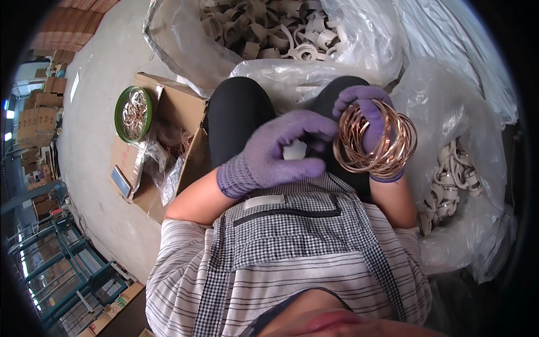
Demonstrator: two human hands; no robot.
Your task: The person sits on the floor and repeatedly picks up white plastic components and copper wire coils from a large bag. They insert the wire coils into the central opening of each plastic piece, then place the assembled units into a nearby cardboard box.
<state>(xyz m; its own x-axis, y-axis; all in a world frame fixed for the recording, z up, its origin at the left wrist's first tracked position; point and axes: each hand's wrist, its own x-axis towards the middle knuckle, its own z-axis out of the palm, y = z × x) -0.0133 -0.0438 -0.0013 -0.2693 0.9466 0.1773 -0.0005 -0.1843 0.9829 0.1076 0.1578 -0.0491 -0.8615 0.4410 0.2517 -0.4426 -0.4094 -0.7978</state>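
Note:
My right hand (pixel 373 121), in a purple glove, is closed on a bundle of thin copper-coloured rings (pixel 404 140). The rings loop around its fingers and hang loosely over one another. Just to their left is my left hand (pixel 275 149), gloved the same way, with its thumb and fingers curved and apart. Through that gap shows a small white piece (pixel 295 150); whether the hand touches it I cannot tell. The left fingertips come close to the rings, and they are slightly blurred.
A clear plastic bag (pixel 168 33) of beige plastic ring-shaped parts (pixel 275 36) lies beyond my knees. Another bag (pixel 477 224) with similar parts (pixel 446 191) is at right. At left, a cardboard box (pixel 182 101) carries a green round tray (pixel 119 115) of shiny metal pieces and a phone-like slab (pixel 120 181).

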